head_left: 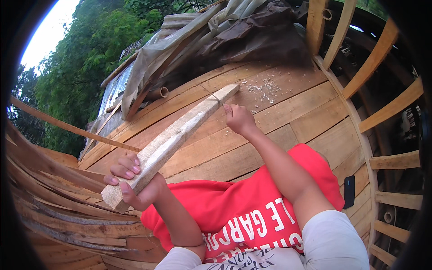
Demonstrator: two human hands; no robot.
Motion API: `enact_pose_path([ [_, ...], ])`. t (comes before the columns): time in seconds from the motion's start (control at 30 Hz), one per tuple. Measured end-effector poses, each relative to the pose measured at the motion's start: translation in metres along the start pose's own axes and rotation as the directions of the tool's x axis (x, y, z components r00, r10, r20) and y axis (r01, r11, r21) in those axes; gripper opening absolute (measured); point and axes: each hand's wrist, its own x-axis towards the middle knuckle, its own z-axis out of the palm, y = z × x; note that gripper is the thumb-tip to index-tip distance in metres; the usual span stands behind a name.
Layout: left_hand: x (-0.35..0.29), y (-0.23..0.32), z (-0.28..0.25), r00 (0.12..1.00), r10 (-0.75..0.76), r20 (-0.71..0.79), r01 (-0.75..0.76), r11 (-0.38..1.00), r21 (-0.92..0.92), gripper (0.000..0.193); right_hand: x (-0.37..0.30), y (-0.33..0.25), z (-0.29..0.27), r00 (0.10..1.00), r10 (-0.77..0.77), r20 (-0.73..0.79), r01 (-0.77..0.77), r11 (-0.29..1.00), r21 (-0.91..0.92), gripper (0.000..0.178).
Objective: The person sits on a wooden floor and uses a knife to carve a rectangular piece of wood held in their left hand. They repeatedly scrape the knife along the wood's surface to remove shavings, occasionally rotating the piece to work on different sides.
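A long, squared piece of wood (pixel 177 135) slants from lower left to upper middle, pale and rough on its faces. My left hand (pixel 148 193) is wrapped round its near end, thumb on one side and fingers over the other. Close to the far end, my right hand (pixel 240 120) is closed in a fist on a thin, dark, blade-like tool (pixel 216 97). This tool lies across the wood's upper face; my fist hides its handle. Beneath my arms, red cloth (pixel 238 193) with white lettering covers my legs.
Pale wood shavings (pixel 265 90) lie on the plank floor (pixel 315 119) beyond my right hand. Long boards (pixel 67 198) are piled at the left. Upright wooden slats (pixel 378 58) line the right side, near a dark phone-like object (pixel 349 192). A crumpled tarp (pixel 252 38) sits at the back.
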Motion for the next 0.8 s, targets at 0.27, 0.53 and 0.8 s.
enact_pose_path([
  [0.27, 0.002, 0.002, -0.01, 0.997, -0.019, -0.071, 0.022, 0.999, 0.038, 0.019, -0.013, -0.023, 0.007, 0.996, -0.086, -0.039, 0.087, 0.996, 0.015, 0.043],
  [0.53, 0.002, 0.004, -0.019, 0.997, -0.003, -0.083, 0.008, 0.998, 0.06, 0.019, -0.018, -0.034, 0.005, 0.989, -0.137, 0.049, 0.137, 0.991, 0.01, 0.05],
  [0.8, 0.001, 0.002, -0.013, 0.997, 0.001, -0.078, 0.002, 0.999, 0.048, 0.019, -0.024, -0.046, 0.002, 0.942, -0.325, 0.082, 0.32, 0.945, 0.069, 0.049],
])
